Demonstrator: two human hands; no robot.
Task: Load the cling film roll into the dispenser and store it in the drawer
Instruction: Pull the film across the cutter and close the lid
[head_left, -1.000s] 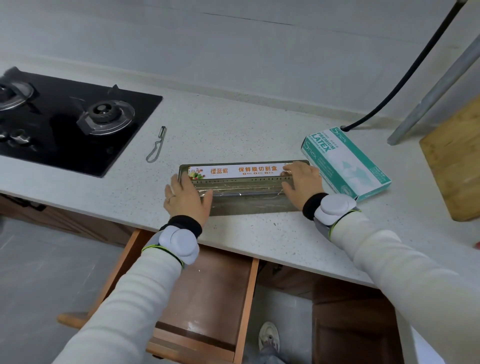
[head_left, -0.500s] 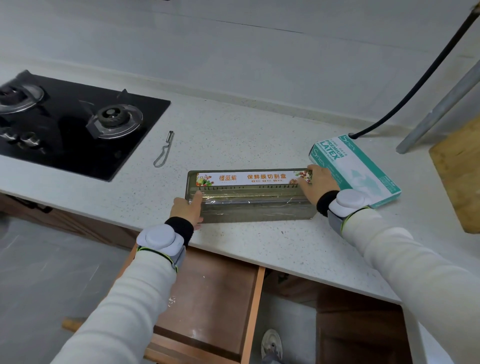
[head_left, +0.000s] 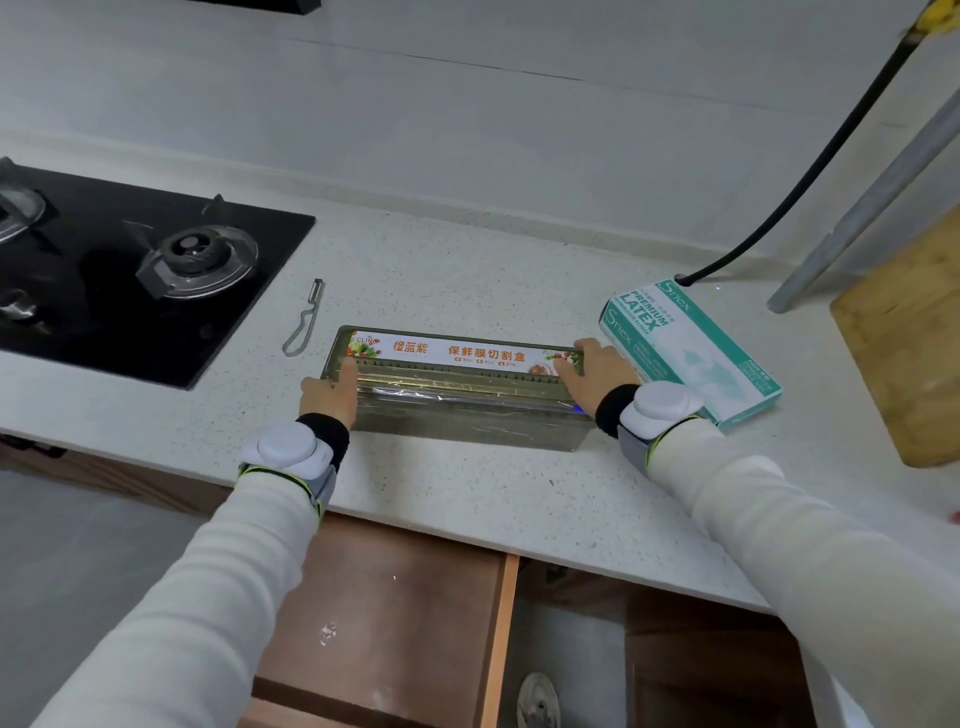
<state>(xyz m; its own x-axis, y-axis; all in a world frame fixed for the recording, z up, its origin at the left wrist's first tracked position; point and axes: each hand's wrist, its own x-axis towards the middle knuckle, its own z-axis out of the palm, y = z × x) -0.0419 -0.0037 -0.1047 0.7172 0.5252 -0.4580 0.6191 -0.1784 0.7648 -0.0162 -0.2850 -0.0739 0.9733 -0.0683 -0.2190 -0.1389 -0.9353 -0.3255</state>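
Observation:
The cling film dispenser (head_left: 467, 415), a long olive translucent box with a white and orange label strip, lies on the speckled counter close to its front edge. Glossy cling film (head_left: 441, 396) shows through its top. My left hand (head_left: 328, 397) grips the left end, with the index finger stretched over the top. My right hand (head_left: 595, 370) clasps the right end, fingers on the label's corner. Below the counter, a wooden drawer (head_left: 395, 597) stands pulled out, and its brown bottom shows.
A green and white latex glove box (head_left: 691, 348) lies just right of the dispenser. A metal peeler (head_left: 304, 325) lies to its left, beside the black gas hob (head_left: 130, 270). A wooden board (head_left: 909, 338), a black cable (head_left: 779, 192) and a metal pole (head_left: 872, 197) are at the right.
Both hands slid from the dispenser's top outward to its two ends. The dispenser stayed on the counter.

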